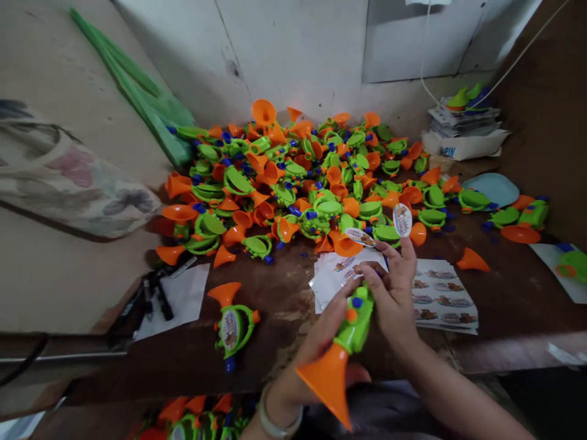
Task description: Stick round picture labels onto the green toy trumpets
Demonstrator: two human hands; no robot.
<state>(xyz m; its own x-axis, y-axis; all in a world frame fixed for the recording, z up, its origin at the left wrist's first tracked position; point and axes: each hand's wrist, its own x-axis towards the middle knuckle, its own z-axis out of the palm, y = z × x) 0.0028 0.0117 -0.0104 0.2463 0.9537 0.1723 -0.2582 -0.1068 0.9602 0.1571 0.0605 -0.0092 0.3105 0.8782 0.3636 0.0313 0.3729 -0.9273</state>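
Note:
A green toy trumpet (358, 321) with an orange bell and blue buttons is gripped in my left hand (314, 345), its bell tilted down toward me. My right hand (397, 293) is at the toy's far end, its thumb close against it. On that hand's raised fingertips are an upright oval sticker (402, 220) and a second oval sticker (360, 237), seen nearly edge-on. Just beyond my hands lie loose sticker sheets (328, 275), with a fuller sticker sheet (444, 299) on the right. Another toy trumpet (230, 330), bearing an oval sticker, lies to the left.
A large heap of toy trumpets (293, 183) covers the back of the brown table (284, 305). Black pens (158, 296) rest on paper at left. At back right stands a stack of papers (463, 134). More trumpets (197, 418) sit below the front edge.

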